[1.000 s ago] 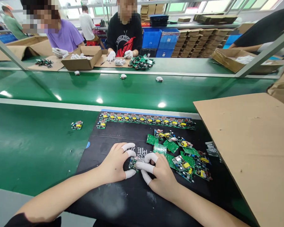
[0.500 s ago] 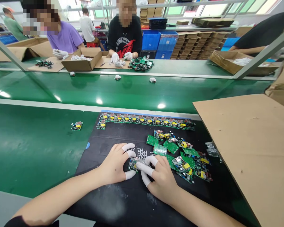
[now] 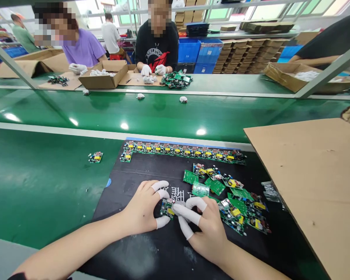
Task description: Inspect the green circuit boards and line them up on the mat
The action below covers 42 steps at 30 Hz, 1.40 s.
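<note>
A small green circuit board [image 3: 167, 209] with a yellow part lies between the thumb and fingers of my left hand [image 3: 146, 206], which grips its edges just above the black mat [image 3: 134, 237]. My right hand [image 3: 205, 219] is closed in a pinch at the board's right side. A greyish bit shows at its fingertips, too small and covered to name. White finger cots cover several fingertips on both hands. Just right of my right hand is a loose pile of circuit boards [image 3: 235, 210], some face down.
A row of circuit boards [image 3: 177, 151] lines the mat's far edge. One more board [image 3: 96, 157] sits on the green bench at left. A cardboard sheet [image 3: 306, 175] fills the right side beside clear plastic pieces [image 3: 270, 191]. Beyond runs a green conveyor [image 3: 163, 112]; co-workers sit across it.
The small white-topped pieces on the conveyor have moved left. The whole view has shifted slightly. Both my hands keep nearly the same hold at the board.
</note>
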### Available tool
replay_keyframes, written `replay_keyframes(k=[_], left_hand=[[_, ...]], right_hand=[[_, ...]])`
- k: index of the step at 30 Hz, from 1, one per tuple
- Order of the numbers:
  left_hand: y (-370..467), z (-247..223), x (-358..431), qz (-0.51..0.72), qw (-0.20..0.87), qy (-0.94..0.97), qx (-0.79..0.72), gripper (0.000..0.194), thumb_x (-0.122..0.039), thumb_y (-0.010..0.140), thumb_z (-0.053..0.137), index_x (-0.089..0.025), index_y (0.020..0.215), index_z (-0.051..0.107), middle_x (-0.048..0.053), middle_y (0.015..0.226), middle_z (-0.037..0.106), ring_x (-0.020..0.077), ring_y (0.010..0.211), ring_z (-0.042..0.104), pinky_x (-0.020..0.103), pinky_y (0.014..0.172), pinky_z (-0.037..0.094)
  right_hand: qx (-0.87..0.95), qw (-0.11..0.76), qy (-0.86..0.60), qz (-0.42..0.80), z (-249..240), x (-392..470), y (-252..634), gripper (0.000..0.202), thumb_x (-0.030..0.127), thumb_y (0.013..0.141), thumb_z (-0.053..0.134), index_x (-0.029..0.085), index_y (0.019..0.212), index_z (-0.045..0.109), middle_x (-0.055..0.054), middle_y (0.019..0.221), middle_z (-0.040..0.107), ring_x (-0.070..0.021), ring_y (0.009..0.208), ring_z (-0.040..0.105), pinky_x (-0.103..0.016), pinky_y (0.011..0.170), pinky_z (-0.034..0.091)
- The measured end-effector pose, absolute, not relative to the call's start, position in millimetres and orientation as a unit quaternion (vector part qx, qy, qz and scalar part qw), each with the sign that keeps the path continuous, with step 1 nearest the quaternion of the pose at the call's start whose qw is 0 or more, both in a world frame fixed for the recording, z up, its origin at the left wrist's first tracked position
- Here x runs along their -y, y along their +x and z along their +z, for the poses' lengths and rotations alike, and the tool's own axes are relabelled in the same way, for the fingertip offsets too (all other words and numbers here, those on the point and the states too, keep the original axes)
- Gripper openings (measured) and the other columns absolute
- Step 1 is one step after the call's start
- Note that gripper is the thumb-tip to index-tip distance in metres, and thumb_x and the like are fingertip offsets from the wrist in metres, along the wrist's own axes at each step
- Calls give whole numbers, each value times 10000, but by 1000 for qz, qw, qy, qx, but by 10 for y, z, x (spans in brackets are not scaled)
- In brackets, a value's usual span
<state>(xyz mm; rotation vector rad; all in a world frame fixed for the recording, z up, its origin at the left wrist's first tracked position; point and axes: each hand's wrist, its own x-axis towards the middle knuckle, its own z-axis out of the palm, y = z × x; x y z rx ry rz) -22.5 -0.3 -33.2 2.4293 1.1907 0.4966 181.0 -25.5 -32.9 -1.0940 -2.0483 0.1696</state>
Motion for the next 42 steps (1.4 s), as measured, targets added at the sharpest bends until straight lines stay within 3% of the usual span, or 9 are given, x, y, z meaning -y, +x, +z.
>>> replay_keyframes(k=[6, 12, 16, 20, 28, 36, 42], left_hand=[[-217, -338, 18, 187, 206, 859, -429, 434, -225, 636, 708, -224, 1003, 477, 83, 1309, 495, 281, 1194, 458, 481, 1003, 379], [-241, -326, -12, 228, 240, 847, -415, 468, -151, 658, 682, -230, 1058, 452, 84, 1310, 483, 263, 1201, 453, 441, 987, 406], [-248, -329, -29, 265, 241, 827, -433, 394, -150, 722, 627, -245, 1065, 458, 37, 1034, 615, 215, 962, 573, 438, 947, 428], [-271, -340, -33, 365, 177, 812, -419, 303, -134, 781, 549, -240, 1046, 447, 14, 915, 629, 175, 846, 597, 485, 1006, 358], [-328, -314, -48, 513, 19, 788, -341, 271, -49, 742, 526, -229, 925, 438, -2, 854, 656, 144, 762, 597, 480, 988, 371], [-308, -294, -22, 525, 19, 787, -324, 246, -57, 744, 505, -230, 895, 416, -17, 827, 672, 129, 744, 596, 457, 1024, 337], [-310, -235, -17, 385, 104, 833, -383, 338, -269, 728, 562, -222, 1053, 483, 28, 887, 657, 193, 844, 585, 517, 1071, 238]], right_hand=[[833, 365, -408, 77, -370, 262, 1768, 300, 75, 803, 548, 261, 999, 680, -28, 781, 584, -154, 710, 484, -314, 649, 340], [794, 430, -417, 105, -334, 244, 1835, 311, 81, 804, 565, 291, 1010, 667, -16, 812, 556, -145, 718, 507, -312, 644, 394], [742, 478, -448, 142, -374, 229, 1871, 297, 100, 827, 541, 264, 1057, 634, -36, 859, 537, -151, 717, 539, -326, 649, 466], [763, 444, -451, 127, -391, 208, 1855, 280, 107, 821, 544, 254, 1037, 645, -36, 852, 557, -154, 715, 534, -318, 638, 466], [825, 366, -417, 106, -367, 193, 1808, 344, 71, 818, 517, 271, 1045, 679, -54, 873, 596, -175, 775, 522, -300, 663, 467], [836, 353, -404, 115, -388, 189, 1805, 415, 53, 815, 497, 274, 1140, 631, -52, 886, 613, -177, 777, 535, -298, 667, 493], [824, 385, -397, 121, -347, 214, 1814, 447, 113, 808, 529, 190, 1248, 506, -70, 899, 646, -192, 788, 574, -324, 676, 512]])
